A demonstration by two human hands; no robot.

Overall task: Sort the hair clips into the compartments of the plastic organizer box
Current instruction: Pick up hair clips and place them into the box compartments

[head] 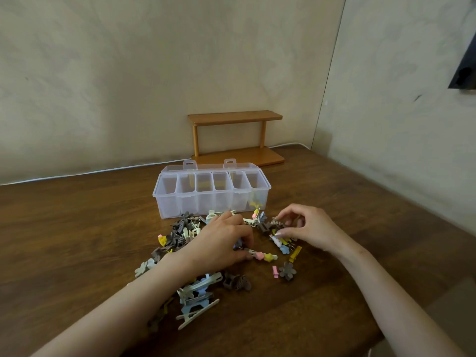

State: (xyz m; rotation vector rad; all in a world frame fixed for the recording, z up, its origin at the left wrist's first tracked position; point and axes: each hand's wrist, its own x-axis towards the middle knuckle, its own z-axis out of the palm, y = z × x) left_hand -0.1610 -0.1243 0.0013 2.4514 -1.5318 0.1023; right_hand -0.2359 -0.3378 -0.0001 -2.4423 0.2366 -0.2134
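Brown claw clip point(276, 224) was pinched in the right hand point(307, 228), pastel clip point(261, 255) in the curled left hand point(221, 244); judged best to lift each clear of the pile point(184, 234) before dropping it into the organizer box point(160, 195).

We see a table point(77, 228) of dark wood, its grain plain, with a dull sheen. The organizer box point(164, 202) is clear plastic, smooth and faintly frosted. Most hair clips point(195, 295) look like matt plastic in pastel and brown tones. The brown claw clip point(275, 224) and the brown flower clip point(287, 270) are matt too. The charm clip point(262, 256) carries small, smooth charms; we cannot tell its bar's material. The shelf point(234, 116) is smooth, satin, orange-brown wood. The wall point(128, 73) looks matt and mottled, like rough plaster.
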